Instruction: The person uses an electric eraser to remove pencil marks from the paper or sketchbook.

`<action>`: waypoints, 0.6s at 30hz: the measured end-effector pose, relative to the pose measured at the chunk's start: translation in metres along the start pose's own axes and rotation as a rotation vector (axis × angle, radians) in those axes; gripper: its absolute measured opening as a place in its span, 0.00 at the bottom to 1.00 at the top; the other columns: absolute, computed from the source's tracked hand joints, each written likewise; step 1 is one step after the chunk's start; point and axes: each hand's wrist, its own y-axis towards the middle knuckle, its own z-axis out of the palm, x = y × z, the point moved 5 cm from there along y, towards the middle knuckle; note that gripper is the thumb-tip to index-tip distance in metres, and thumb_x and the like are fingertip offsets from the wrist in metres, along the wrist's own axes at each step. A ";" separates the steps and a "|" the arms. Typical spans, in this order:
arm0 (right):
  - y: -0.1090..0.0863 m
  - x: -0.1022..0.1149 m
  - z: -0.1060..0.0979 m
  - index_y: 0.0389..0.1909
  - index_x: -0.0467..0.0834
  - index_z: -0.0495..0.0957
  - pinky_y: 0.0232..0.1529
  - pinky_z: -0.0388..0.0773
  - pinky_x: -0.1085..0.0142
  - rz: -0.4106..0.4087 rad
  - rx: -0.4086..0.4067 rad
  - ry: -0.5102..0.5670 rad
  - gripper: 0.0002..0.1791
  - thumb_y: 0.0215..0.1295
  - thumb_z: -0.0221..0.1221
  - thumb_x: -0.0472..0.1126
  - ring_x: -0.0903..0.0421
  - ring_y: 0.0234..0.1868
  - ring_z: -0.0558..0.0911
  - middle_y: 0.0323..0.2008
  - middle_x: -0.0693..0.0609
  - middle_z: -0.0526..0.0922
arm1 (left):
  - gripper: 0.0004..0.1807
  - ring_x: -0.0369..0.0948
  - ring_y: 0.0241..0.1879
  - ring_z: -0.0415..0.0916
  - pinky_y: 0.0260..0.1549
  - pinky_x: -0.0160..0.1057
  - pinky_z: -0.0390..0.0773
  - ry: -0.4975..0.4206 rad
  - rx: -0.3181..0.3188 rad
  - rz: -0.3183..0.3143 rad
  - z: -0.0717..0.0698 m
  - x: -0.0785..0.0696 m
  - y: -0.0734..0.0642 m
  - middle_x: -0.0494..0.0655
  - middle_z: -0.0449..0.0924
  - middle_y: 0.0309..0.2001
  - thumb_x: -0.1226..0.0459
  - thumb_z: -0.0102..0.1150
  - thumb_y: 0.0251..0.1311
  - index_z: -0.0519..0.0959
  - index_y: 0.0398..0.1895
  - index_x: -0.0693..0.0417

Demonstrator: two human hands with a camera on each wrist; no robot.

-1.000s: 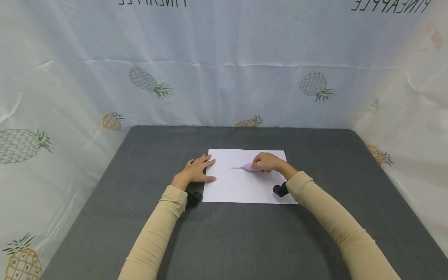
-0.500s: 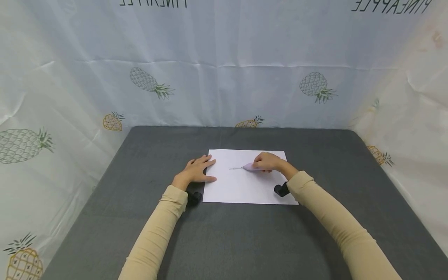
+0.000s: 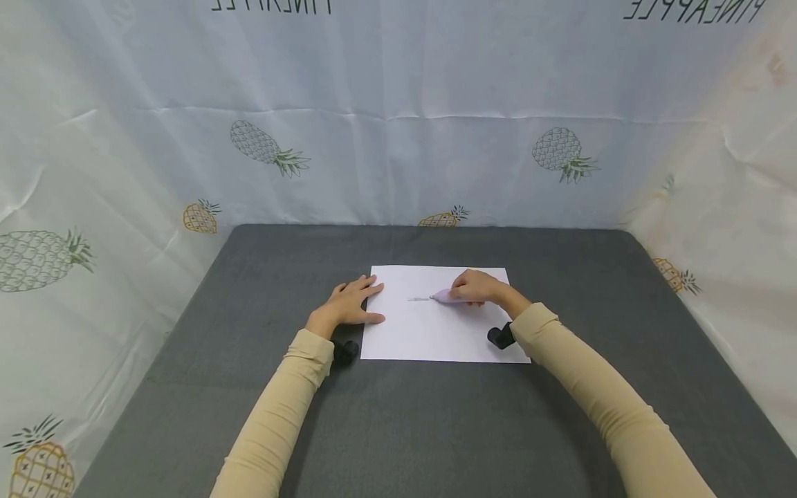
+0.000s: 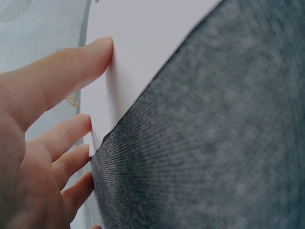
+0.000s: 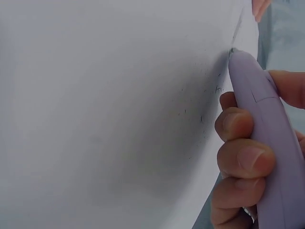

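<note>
A white sheet of paper (image 3: 429, 339) lies on the dark grey tabletop. My right hand (image 3: 477, 287) grips a lilac electric eraser (image 5: 269, 138), fingers wrapped round one side and the thumb on the other. Its small tip is right at the paper, at the end of a thin grey pencil line (image 3: 418, 299). Tiny dark crumbs (image 5: 201, 119) are scattered on the paper beside the tip in the right wrist view. With fingers spread, my left hand (image 3: 344, 305) rests at the sheet's left edge, thumb and fingertips on the paper.
The grey table (image 3: 398, 422) runs out on all sides of the sheet. A white curtain (image 3: 398, 76) printed with pineapples hangs behind and at both sides. A black wrist camera (image 3: 500, 337) sits under the right wrist, over the paper.
The pencil line left of the eraser's tip looks a little fainter. Both hands and the sheet have stayed almost where they were.
</note>
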 end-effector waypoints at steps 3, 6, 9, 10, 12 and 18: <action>0.001 0.001 0.000 0.44 0.36 0.82 0.17 0.63 0.73 -0.005 0.001 -0.014 0.19 0.64 0.53 0.46 0.63 0.13 0.64 0.14 0.56 0.69 | 0.43 0.53 0.79 0.42 0.74 0.63 0.42 -0.002 -0.001 -0.001 0.000 0.000 0.000 0.53 0.46 0.78 0.46 0.58 0.61 0.55 0.75 0.50; 0.002 0.002 0.000 0.44 0.36 0.82 0.17 0.63 0.72 -0.002 -0.006 -0.027 0.19 0.63 0.53 0.46 0.63 0.13 0.65 0.14 0.56 0.69 | 0.43 0.53 0.79 0.42 0.74 0.63 0.42 -0.001 0.002 -0.002 0.000 0.000 0.000 0.53 0.46 0.78 0.46 0.58 0.61 0.55 0.75 0.50; 0.003 0.000 0.001 0.43 0.37 0.82 0.18 0.64 0.73 -0.001 -0.001 -0.036 0.18 0.63 0.53 0.46 0.63 0.14 0.65 0.14 0.56 0.69 | 0.43 0.53 0.79 0.41 0.74 0.63 0.42 0.002 0.006 -0.002 0.001 0.001 0.000 0.53 0.46 0.78 0.46 0.58 0.61 0.54 0.75 0.50; 0.003 0.000 0.001 0.44 0.37 0.82 0.18 0.64 0.72 0.000 0.001 -0.038 0.18 0.63 0.53 0.46 0.63 0.14 0.65 0.14 0.56 0.70 | 0.43 0.53 0.79 0.42 0.74 0.63 0.42 0.002 0.006 -0.002 0.001 0.001 0.000 0.53 0.46 0.78 0.46 0.58 0.61 0.54 0.75 0.50; 0.004 0.000 0.001 0.44 0.37 0.82 0.18 0.64 0.72 -0.001 0.001 -0.040 0.19 0.63 0.53 0.46 0.63 0.14 0.65 0.14 0.56 0.70 | 0.43 0.53 0.79 0.42 0.74 0.63 0.42 0.000 0.005 -0.002 0.001 0.001 0.000 0.53 0.46 0.78 0.46 0.58 0.61 0.54 0.75 0.49; 0.002 -0.001 0.001 0.43 0.38 0.83 0.18 0.64 0.72 0.000 -0.003 -0.049 0.19 0.63 0.53 0.47 0.63 0.14 0.65 0.13 0.56 0.69 | 0.43 0.53 0.79 0.41 0.74 0.63 0.42 -0.001 0.004 -0.003 0.000 0.000 0.000 0.52 0.46 0.78 0.46 0.57 0.61 0.54 0.76 0.49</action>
